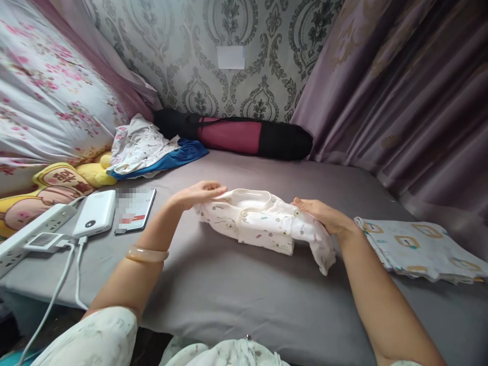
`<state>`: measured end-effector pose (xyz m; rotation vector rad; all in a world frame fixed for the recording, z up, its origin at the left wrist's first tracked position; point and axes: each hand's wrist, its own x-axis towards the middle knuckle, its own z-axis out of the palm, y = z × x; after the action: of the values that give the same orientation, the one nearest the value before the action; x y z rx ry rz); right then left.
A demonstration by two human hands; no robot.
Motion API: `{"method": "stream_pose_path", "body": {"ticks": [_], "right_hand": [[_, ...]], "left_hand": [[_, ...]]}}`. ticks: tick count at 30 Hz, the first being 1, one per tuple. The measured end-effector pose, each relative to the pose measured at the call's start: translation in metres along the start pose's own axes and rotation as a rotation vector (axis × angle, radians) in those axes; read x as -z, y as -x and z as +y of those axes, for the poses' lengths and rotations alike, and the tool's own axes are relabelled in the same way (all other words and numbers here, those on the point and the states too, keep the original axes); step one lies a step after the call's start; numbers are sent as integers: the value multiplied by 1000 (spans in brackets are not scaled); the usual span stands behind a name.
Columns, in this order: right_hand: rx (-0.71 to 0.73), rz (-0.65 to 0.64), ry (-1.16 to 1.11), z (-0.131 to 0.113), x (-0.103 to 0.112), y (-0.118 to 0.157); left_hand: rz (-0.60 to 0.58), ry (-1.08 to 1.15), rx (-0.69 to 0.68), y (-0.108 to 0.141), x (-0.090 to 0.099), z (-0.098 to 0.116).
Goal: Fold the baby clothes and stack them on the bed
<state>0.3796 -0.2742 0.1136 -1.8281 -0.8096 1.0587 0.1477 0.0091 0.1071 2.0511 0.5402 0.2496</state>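
A small white baby shirt (pixel 263 223) with a scattered print hangs between my hands just over the grey bed sheet. Its round neckline faces the wall, and one sleeve droops on the right. My left hand (pixel 204 193) is closed on the shirt's left shoulder, with a pale bangle on that wrist. At the opposite shoulder, my right hand (pixel 316 211) grips the fabric with the thumb on top. The fingertips beneath the cloth are hidden on both sides.
Folded printed cloth (pixel 419 249) lies at the right. On the left are a phone (pixel 137 208), a white power bank (pixel 95 213), a power strip (pixel 41 234) with cables, and a yellow plush (pixel 95 173). Rumpled clothes (pixel 148 147) and a long black-and-red bag (pixel 232 134) lie farther back.
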Motion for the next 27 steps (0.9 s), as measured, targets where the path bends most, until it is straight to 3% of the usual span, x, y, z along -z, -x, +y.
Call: {"method": "stream_pose_path", "body": {"ticks": [3, 5, 11, 16, 19, 22, 27], "right_hand": [[46, 42, 319, 20, 0, -7], [32, 67, 472, 30, -1, -9], [-73, 116, 696, 46, -4, -13], [-178, 196, 957, 36, -11, -10], [-88, 264, 1069, 22, -24, -11], [51, 242, 1007, 14, -41, -21], [78, 198, 939, 23, -57, -42]], "left_hand": [[-234, -68, 45, -2, -13, -13], [-243, -80, 39, -3, -21, -22], [-30, -117, -62, -4, -43, -44], [88, -134, -69, -1, -51, -48], [138, -126, -34, 0, -54, -47], [186, -109, 5, 2, -55, -48], [240, -52, 24, 3, -57, -54]]}}
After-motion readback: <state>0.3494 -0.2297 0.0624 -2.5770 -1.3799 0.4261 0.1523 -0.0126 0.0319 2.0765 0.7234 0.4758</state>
